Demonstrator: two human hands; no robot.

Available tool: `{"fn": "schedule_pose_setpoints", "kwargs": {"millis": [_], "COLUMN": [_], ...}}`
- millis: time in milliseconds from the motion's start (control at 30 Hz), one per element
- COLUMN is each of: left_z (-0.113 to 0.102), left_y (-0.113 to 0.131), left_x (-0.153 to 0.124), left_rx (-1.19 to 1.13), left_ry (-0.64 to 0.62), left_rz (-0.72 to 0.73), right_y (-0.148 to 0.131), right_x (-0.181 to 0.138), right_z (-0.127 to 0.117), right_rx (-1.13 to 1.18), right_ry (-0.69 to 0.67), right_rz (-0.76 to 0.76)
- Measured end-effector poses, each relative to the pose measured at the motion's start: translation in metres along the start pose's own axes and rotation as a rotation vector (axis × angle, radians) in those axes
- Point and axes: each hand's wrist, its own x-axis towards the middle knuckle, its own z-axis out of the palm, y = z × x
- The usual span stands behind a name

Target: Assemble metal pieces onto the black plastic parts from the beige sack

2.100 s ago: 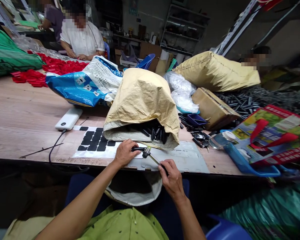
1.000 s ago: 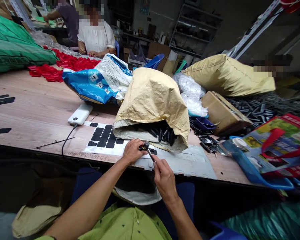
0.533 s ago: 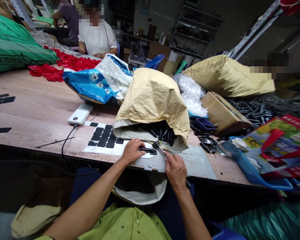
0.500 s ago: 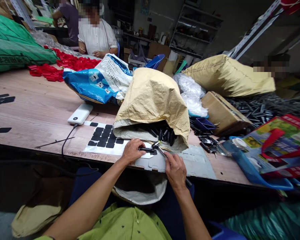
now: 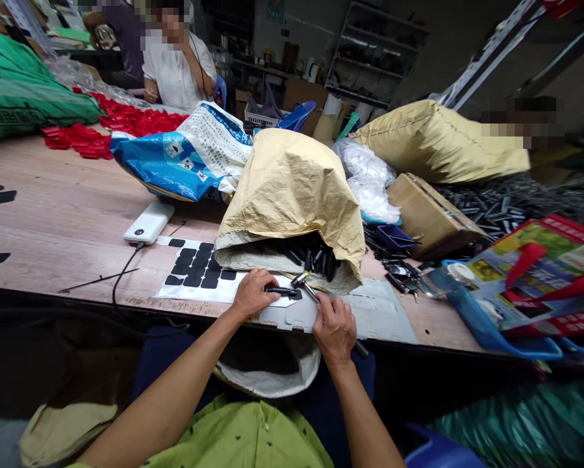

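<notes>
A slim black tube-shaped piece [image 5: 282, 292] lies at the table's front edge, pinched at its left end by my left hand [image 5: 254, 294]. My right hand [image 5: 335, 325] is wrapped round the handle of a small hammer [image 5: 303, 282]. The hammer's metal head is just above and beyond the right end of the black piece; whether they touch I cannot tell. Under my left hand is a white sheet [image 5: 162, 290] with black rounded-square stickers [image 5: 194, 266]. Straight ahead, an open tan sack [image 5: 292, 175] shows many similar black pieces [image 5: 321, 259] in its mouth.
A white power bank [image 5: 149, 223] with a cable stands left. Behind lie a blue-and-white bag [image 5: 184, 159] and red pieces [image 5: 140, 120]. Rightward are a cardboard box [image 5: 431, 211], a blue tray [image 5: 520, 344] and a printed bag [image 5: 540, 286]. A person in white [image 5: 177, 71] sits across.
The whole view has shifted a little, so things sit slightly further left. Both my hands keep their holds, with little movement. Across the table, the person in white has raised a hand towards the head.
</notes>
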Motion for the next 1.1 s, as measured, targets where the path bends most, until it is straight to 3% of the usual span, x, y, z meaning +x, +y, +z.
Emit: {"fn": "schedule_pose_setpoints", "kwargs": {"millis": [367, 467, 567, 633, 733, 833, 933, 1100], "left_z": [-0.007, -0.015, -0.017, -0.010, 0.012, 0.033, 0.039, 0.000], "left_y": [0.009, 0.025, 0.035, 0.034, 0.021, 0.006, 0.003, 0.036], "left_x": [-0.005, -0.032, -0.074, -0.100, -0.123, -0.126, -0.122, -0.101], "left_rx": [0.022, -0.078, -0.182, -0.121, 0.051, 0.191, 0.269, 0.078], "left_ry": [-0.015, -0.078, -0.294, -0.419, -0.470, -0.465, -0.503, -0.627], "left_rz": [0.029, 0.090, 0.078, 0.033, -0.093, -0.199, -0.235, -0.075], "right_y": [-0.005, -0.006, -0.007, -0.008, -0.008, -0.008, -0.008, -0.009], "right_x": [0.008, 0.007, 0.007, 0.007, 0.007, 0.007, 0.007, 0.007], "right_z": [-0.008, -0.007, -0.006, -0.006, -0.006, -0.006, -0.007, -0.007], "right_rx": [0.031, -0.001, -0.030, -0.043, -0.055, -0.053, -0.055, -0.062], "right_ry": [-0.078, -0.068, -0.051, -0.051, -0.058, -0.062, -0.054, -0.054], "right_rz": [0.073, 0.060, 0.042, 0.033, 0.034, 0.042, 0.037, 0.041]}}
